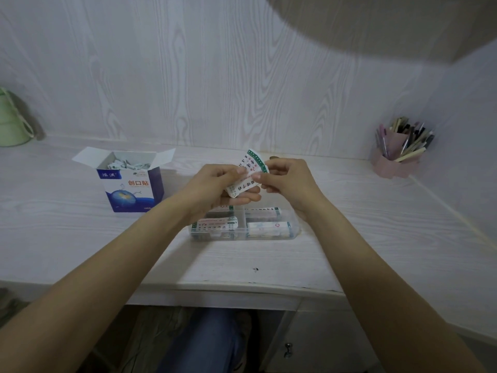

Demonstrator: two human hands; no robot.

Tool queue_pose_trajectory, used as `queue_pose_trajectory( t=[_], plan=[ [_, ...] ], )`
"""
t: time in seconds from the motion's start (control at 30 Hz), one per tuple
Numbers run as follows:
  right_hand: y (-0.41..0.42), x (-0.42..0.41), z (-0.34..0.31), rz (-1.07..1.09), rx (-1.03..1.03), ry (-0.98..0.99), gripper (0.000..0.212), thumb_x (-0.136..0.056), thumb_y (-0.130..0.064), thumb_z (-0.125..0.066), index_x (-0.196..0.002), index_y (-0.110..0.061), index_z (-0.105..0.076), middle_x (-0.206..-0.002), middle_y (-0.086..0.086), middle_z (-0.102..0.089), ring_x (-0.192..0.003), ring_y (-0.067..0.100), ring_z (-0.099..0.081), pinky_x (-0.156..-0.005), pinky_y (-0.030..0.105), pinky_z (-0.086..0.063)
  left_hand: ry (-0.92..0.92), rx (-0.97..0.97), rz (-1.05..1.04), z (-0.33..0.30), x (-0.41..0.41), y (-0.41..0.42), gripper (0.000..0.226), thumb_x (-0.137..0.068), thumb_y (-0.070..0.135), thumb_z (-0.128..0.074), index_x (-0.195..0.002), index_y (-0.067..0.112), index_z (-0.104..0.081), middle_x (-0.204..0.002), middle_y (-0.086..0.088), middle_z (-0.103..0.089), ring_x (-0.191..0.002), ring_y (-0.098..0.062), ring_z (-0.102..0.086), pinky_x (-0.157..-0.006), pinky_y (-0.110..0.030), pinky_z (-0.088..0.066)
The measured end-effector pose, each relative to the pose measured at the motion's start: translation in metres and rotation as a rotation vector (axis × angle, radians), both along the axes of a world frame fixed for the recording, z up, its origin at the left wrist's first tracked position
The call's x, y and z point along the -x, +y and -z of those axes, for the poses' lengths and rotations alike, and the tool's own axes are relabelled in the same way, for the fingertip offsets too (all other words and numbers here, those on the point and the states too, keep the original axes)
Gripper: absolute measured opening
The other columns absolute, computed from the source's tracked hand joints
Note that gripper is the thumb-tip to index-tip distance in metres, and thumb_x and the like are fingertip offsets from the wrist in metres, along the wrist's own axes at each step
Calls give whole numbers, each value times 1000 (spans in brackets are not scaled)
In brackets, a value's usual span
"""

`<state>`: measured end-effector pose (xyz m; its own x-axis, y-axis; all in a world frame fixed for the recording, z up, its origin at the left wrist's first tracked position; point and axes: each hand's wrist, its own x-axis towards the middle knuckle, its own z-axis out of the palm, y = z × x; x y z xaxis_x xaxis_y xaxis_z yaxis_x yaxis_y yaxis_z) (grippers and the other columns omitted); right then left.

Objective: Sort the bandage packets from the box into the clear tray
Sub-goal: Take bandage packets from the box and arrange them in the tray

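far left a green jug [12, 122] sits by the wall, out of the way. next the bandage box [132, 181], flaps open, still w/ plenty of packets inside, so prob lots left to sort. it stands just left of the work spot, easy reach for the left hand [215, 188]. that hand is curled under a fanned stack of bandage packets [246, 175], gripping it from below, held up over the clear tray [243, 224] rather than on the desk [80, 238]. right hand [285, 181] pinches the stack's upper right edge w/ thumb & fingers, looks like it's peeling one off or squaring them up, can't tell which. tray sits under both hands, near compartments already hold packets lying flat; far ones hidden behind the hands. far right a pink pen holder [398, 160], full of pens, well apart from the tray.
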<state>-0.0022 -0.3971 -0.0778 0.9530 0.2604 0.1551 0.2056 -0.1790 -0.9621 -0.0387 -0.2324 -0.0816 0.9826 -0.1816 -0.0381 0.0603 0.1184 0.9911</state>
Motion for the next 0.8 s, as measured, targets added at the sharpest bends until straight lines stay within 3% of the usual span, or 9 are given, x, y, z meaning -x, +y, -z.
queue_pose_trajectory(
  t=[0.07, 0.37, 0.53, 0.67, 0.8],
  plan=[
    [-1, 2, 2, -4, -25, -19, 12, -79, -5, -73, -90, -9, -71, -66, -1, -65, -56, 4, -59, -57, 16, -50, 0, -7, -11, 0, 0, 3, 23, -99, 15, -45, -103, 4, -65, -95, -19, -72, -89, -26, -71, -70, -24, -59],
    [6, 5, 6, 59, -44, -23, 21, -80, -6, -73, -101, -6, -69, -75, 2, -69, -52, 5, -55, -53, 17, -46, -60, -129, -247, -2, -1, 5, 16, -82, 7, -69, -98, 8, -68, -89, -9, -72, -71, -15, -70, -59, -24, -58],
    [4, 6, 6, 76, -67, -2, 9, -80, -6, -73, -87, -6, -68, -69, -1, -68, -49, 3, -54, -53, 17, -47, -46, -181, -252, 1, -4, 6, 17, -93, 20, -57, -89, 10, -70, -86, -10, -72, -76, -18, -68, -74, -32, -57],
    [3, 7, 6, 57, -61, 0, 9, -81, -6, -73, -87, -8, -68, -67, -4, -68, -50, 4, -55, -54, 16, -48, -57, -194, -253, 1, -4, 7, 11, -89, 14, -62, -93, 9, -71, -80, -5, -73, -69, -12, -69, -62, -23, -58],
    [3, 6, 7, 85, -45, -9, 11, -83, -7, -71, -85, -17, -66, -66, -3, -66, -51, 6, -55, -54, 19, -48, -69, -202, -257, 1, -5, 5, 8, -88, 13, -63, -89, 9, -70, -80, -5, -73, -67, -11, -69, -60, -21, -57]
  ],
)
